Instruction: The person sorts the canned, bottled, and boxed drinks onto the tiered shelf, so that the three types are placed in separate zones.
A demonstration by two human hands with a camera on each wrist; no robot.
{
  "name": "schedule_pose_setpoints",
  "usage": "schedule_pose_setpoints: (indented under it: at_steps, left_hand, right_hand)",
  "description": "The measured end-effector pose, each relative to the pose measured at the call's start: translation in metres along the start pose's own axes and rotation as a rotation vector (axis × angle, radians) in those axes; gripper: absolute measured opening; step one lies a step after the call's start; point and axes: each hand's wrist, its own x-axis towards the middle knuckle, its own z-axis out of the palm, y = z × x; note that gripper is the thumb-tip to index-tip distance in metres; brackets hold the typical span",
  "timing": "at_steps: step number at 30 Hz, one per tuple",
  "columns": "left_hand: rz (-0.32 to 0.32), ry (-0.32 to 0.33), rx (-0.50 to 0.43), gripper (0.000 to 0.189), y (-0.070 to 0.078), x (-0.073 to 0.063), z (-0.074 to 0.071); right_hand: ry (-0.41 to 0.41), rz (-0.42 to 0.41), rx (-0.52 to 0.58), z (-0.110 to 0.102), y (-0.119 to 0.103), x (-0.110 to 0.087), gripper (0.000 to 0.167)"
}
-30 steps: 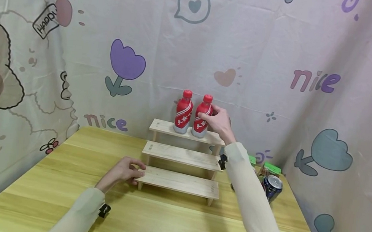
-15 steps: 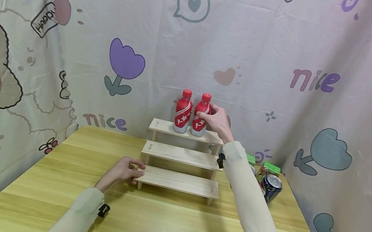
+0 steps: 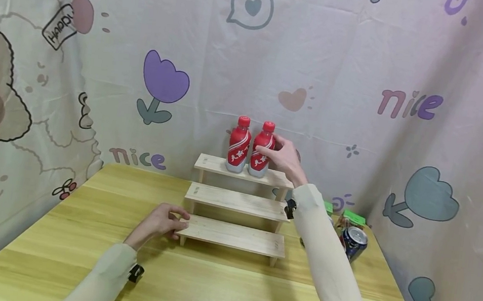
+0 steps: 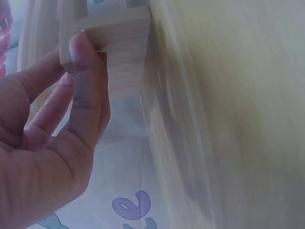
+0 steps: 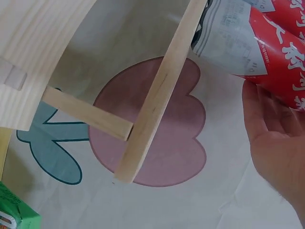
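Observation:
On the top step of a three-step wooden stand [image 3: 232, 234] stand two red-capped bottles with red labels. My right hand [image 3: 283, 156] holds the right bottle [image 3: 261, 149] from its right side, thumb across the front. Close to its left, a small gap apart, is the left bottle [image 3: 238, 146]. At the lowest step's left end, my left hand [image 3: 161, 222] pinches the board between thumb and fingers. In the left wrist view the thumb and fingers of that hand [image 4: 71, 124] lie around the board's corner [image 4: 119, 28]. In the right wrist view the bottle's far side is hidden.
Right of the stand, behind the right forearm, are a dark blue can [image 3: 353, 243] and green-topped packages [image 3: 352, 218], partly hidden. A patterned curtain [image 3: 346, 58] hangs close behind the stand. The wooden table [image 3: 80, 231] extends left and in front.
The right hand has shifted the right bottle very slightly left, narrowing the gap to the other bottle. My left hand stays at the lowest step.

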Motion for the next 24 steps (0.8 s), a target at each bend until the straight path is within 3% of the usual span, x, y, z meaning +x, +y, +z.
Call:
schedule_pose_setpoints:
  at_steps: [12, 19, 24]
  left_hand:
    - [0.013, -0.02, -0.001, 0.027, 0.003, 0.001, 0.001]
    - [0.027, -0.025, -0.008, 0.028, 0.003, 0.002, 0.0]
    - [0.024, -0.023, -0.006, 0.027, -0.001, 0.001, -0.001]
  right_hand:
    - [0.074, -0.05, 0.184, -0.006, 0.011, -0.012, 0.065]
    - [0.166, -0.057, 0.196, -0.009, 0.015, -0.017, 0.051]
    - [0.174, -0.066, 0.219, -0.006, 0.023, -0.023, 0.044]
